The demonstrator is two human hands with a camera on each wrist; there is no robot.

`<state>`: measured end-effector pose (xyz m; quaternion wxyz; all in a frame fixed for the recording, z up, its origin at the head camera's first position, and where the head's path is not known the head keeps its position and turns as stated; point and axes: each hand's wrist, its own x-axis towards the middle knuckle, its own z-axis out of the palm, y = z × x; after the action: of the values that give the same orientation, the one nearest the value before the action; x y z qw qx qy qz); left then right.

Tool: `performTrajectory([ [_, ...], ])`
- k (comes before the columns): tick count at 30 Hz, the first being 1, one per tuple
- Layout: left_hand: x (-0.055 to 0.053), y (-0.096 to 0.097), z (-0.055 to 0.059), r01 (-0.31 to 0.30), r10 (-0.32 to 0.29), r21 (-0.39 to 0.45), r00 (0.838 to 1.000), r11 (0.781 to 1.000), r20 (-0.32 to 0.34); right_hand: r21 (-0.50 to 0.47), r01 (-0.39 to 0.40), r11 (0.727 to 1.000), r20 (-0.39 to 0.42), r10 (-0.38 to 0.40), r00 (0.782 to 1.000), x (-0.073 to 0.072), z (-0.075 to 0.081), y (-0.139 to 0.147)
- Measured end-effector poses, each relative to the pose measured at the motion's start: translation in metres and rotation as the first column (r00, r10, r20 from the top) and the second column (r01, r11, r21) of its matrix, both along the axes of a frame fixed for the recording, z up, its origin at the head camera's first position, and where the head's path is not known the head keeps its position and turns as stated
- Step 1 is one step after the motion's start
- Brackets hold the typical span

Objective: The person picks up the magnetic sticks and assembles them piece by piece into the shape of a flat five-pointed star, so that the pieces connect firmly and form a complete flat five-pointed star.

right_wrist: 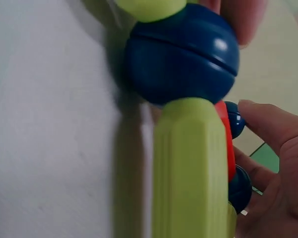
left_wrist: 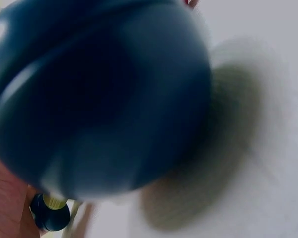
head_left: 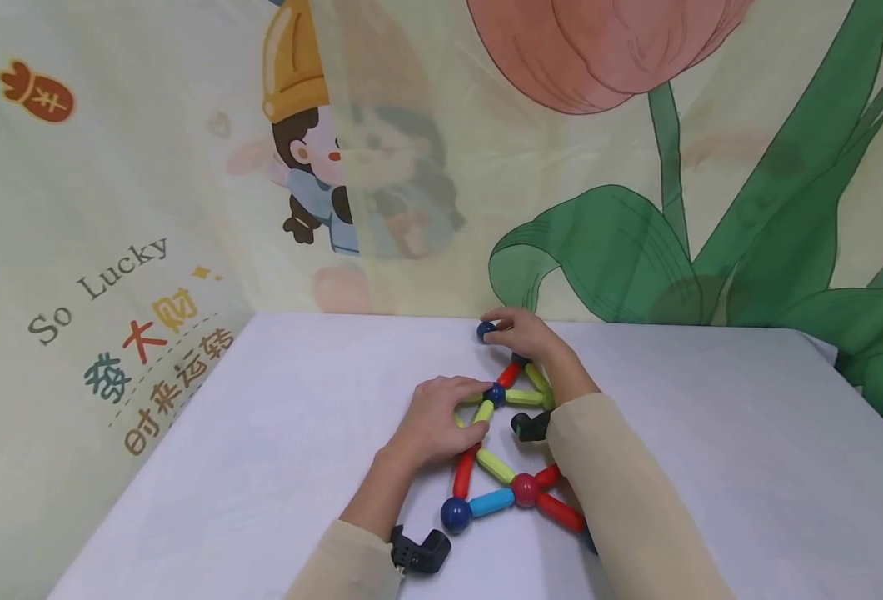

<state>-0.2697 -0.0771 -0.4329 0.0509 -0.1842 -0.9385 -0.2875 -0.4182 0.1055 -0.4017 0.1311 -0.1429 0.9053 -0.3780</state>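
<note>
A frame of magnetic building rods and balls stretches over the white table in the head view. My right hand (head_left: 524, 335) is at its far end, pinching a blue ball (head_left: 486, 332) between thumb and fingers; the right wrist view shows the thumb on that ball (right_wrist: 235, 119). Nearer, my left hand (head_left: 437, 419) grips the frame, its fingertips at another blue ball (head_left: 495, 394) and its thumb beside a yellow-green rod (head_left: 483, 412). A red rod (head_left: 511, 374) rises from this ball towards the far end. In the left wrist view, a large blue ball (left_wrist: 104, 109) covers much of the hand.
Closer to me, a blue ball (head_left: 456, 515), a light-blue rod (head_left: 491, 502), a dark-red ball (head_left: 525, 490) and a red rod (head_left: 561, 512) form the frame's near part. My right sleeve (head_left: 629, 483) hides some of it. A printed cloth (head_left: 426, 283) hangs behind the table.
</note>
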Motion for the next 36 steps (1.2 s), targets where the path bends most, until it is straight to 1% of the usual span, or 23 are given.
performTrajectory([
  [4, -0.001, 0.000, -0.001, 0.000, 0.000, -0.009, 1.000, 1.000, -0.003, -0.007, 0.060, 0.998, 0.023, -0.060, 0.998, 0.003, 0.004, 0.003],
  [7, -0.002, 0.000, -0.002, 0.005, -0.006, -0.015, 1.000, 1.000, -0.016, -0.022, 0.105, 0.994, 0.020, -0.105, 0.994, 0.005, 0.004, 0.006],
  [10, -0.002, 0.001, -0.002, 0.005, -0.005, -0.011, 1.000, 1.000, -0.018, -0.022, 0.122, 0.992, 0.006, -0.121, 0.993, 0.005, 0.003, 0.007],
  [12, -0.002, 0.002, -0.003, 0.002, -0.002, -0.007, 1.000, 1.000, -0.012, -0.009, 0.130, 0.991, -0.001, -0.130, 0.992, 0.005, 0.001, 0.007],
  [17, -0.002, 0.006, -0.003, 0.013, -0.013, -0.002, 1.000, 1.000, -0.009, 0.029, 0.179, 0.983, -0.023, -0.178, 0.984, 0.007, 0.001, 0.008],
  [21, -0.003, 0.008, -0.001, 0.018, -0.018, -0.003, 0.999, 1.000, -0.028, 0.025, 0.212, 0.977, -0.051, -0.211, 0.976, 0.007, 0.003, 0.010],
  [24, -0.004, 0.009, 0.000, 0.018, -0.019, -0.004, 0.999, 1.000, -0.039, -0.013, 0.233, 0.972, -0.053, -0.234, 0.971, 0.007, 0.002, 0.013],
  [26, -0.004, 0.009, -0.001, 0.020, -0.020, -0.003, 0.999, 1.000, -0.039, -0.056, 0.248, 0.967, -0.041, -0.250, 0.967, 0.008, 0.001, 0.016],
  [29, -0.002, 0.007, -0.003, 0.017, -0.017, -0.010, 0.999, 1.000, -0.032, -0.118, 0.262, 0.958, 0.001, -0.263, 0.965, 0.011, -0.001, 0.019],
  [33, 0.002, 0.002, -0.004, -0.002, 0.002, -0.019, 1.000, 1.000, -0.021, -0.190, 0.273, 0.943, 0.048, -0.269, 0.962, 0.018, -0.002, 0.019],
  [36, 0.002, -0.002, -0.003, -0.017, 0.017, -0.015, 1.000, 1.000, -0.022, -0.241, 0.279, 0.930, 0.042, -0.277, 0.960, 0.022, 0.002, 0.017],
])
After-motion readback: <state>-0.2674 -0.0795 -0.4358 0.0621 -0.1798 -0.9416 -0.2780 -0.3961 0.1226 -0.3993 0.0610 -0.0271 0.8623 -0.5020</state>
